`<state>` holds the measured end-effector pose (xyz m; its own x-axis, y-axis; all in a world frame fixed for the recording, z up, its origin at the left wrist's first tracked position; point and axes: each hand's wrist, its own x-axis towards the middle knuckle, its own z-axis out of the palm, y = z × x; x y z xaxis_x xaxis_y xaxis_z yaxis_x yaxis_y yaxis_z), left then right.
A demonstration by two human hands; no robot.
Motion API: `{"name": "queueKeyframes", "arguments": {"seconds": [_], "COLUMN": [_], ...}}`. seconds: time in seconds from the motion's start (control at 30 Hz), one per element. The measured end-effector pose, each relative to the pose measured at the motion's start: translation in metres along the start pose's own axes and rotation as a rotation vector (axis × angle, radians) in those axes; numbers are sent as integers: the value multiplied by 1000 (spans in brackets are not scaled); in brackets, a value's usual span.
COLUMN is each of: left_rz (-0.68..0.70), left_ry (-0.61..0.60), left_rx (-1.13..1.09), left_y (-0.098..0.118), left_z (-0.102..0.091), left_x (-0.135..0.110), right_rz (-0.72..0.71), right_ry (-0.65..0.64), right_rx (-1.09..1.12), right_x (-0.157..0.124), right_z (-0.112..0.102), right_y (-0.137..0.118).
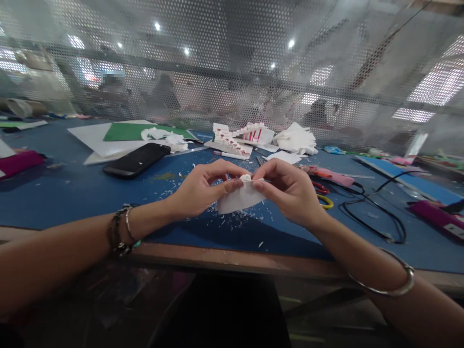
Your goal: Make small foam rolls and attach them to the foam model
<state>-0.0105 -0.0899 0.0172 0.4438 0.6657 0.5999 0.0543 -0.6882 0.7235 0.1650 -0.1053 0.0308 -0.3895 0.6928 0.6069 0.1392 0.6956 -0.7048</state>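
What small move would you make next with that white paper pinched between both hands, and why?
Probably press the small bunched fold at the top flat. The left hand and right hand both pinch the white paper at that top edge, above the blue mat, and the rest hangs loose.

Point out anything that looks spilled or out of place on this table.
White paper scraps lie scattered over the blue mat below the folded paper that the left hand and right hand pinch. Nothing else stands out.
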Motion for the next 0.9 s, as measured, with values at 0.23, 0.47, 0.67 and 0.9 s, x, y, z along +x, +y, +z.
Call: {"name": "queueKeyframes", "arguments": {"seconds": [0.23, 0.47, 0.67, 0.9], "left_rz": [-108, -114, -9, 84], "left_ry": [-31, 64, 79, 70], "left_rx": [-161, -248, -229, 58], "left_y": [0, -9, -10, -7], "left_z": [0, 1, 3, 1], "left_x": [0, 2, 3, 1], "right_rz": [74, 50, -62, -111], "right_ry": [-7, 16, 36, 70], "right_rx": [100, 52, -74, -150], "right_x": [0, 1, -2, -3], "right_z": [1, 2, 6, 7], "right_y": [0, 2, 3, 4]}}
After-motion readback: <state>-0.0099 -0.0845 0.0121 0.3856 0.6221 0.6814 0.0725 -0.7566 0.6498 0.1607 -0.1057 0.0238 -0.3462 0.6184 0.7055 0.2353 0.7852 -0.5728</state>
